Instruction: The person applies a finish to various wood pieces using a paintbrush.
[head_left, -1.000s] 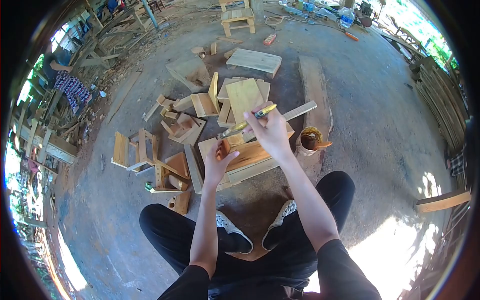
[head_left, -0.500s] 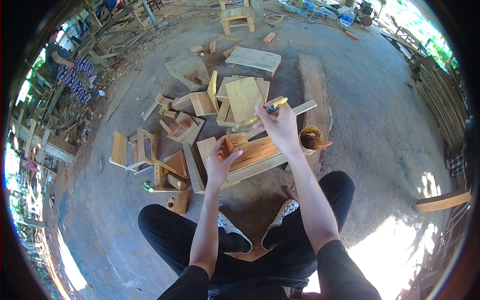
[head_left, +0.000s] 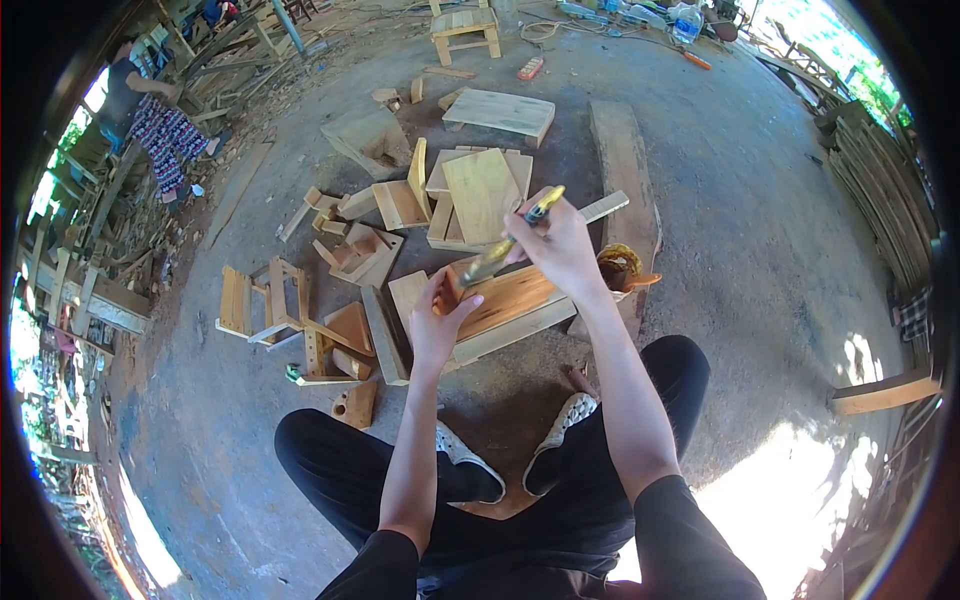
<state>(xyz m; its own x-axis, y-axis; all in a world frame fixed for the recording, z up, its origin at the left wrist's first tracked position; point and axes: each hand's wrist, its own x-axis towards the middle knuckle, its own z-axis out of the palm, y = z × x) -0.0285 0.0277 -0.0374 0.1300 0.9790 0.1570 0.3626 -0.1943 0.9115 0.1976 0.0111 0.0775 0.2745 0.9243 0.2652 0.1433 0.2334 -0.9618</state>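
Note:
In my right hand point(head_left: 560, 248) is a paintbrush point(head_left: 486, 264), gripped by its yellow handle, with the bristles pointing down and left. My left hand point(head_left: 434, 325) closes around a small orange-brown wooden piece point(head_left: 452, 290). The bristle end is right at this piece and slightly blurred. Below both hands lies a long wooden board point(head_left: 520, 300) with an orange-brown tint, bordered by a paler plank. Beside my right wrist stands a stained pot point(head_left: 618, 262) with brown residue inside and an orange handle point(head_left: 645, 282) sticking out.
Several small wooden parts point(head_left: 365, 255) and a small wooden chair point(head_left: 265, 305) lie to the left. Pale boards point(head_left: 485, 190) are stacked ahead, near a low bench point(head_left: 500, 112). A long plank point(head_left: 620, 150) lies on the right. Another person point(head_left: 150, 120) is at far left.
The brush has swung down and its bristles have come closer to the piece in my left hand. My view has shifted slightly. The person at far left has moved right.

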